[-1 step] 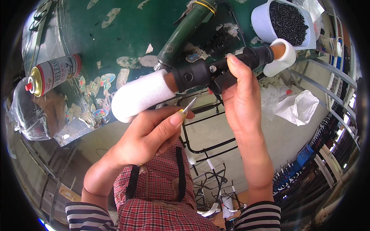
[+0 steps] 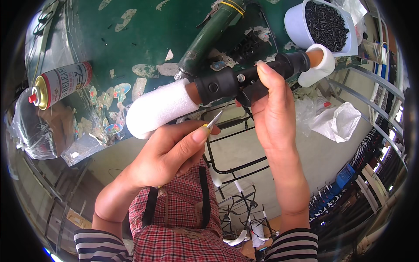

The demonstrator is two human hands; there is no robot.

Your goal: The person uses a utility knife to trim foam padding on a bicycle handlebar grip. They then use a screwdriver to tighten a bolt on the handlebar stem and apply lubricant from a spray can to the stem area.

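My right hand (image 2: pixel 275 109) is closed around the middle of a black handlebar (image 2: pixel 224 85), its thumb lying along the top. White foam sleeves (image 2: pixel 161 109) cover both ends of the bar, and brownish-orange bands show between foam and black fittings. Below the bar's left half, my left hand (image 2: pixel 168 153) pinches a small knife (image 2: pixel 214 118) with a pointed silver blade and a bit of yellow at the fingertips. The blade points up and right, apart from the bar. Most of the knife's handle is hidden inside the fingers.
On the worn green tabletop (image 2: pixel 144 39) lie a spray can (image 2: pixel 63 85) at left and a green cylindrical tool (image 2: pixel 211 37). A pale tub (image 2: pixel 297 26) of black screws stands far right. Below are black metal frames (image 2: pixel 235 170); a grey rack (image 2: pixel 371 102) is at right.
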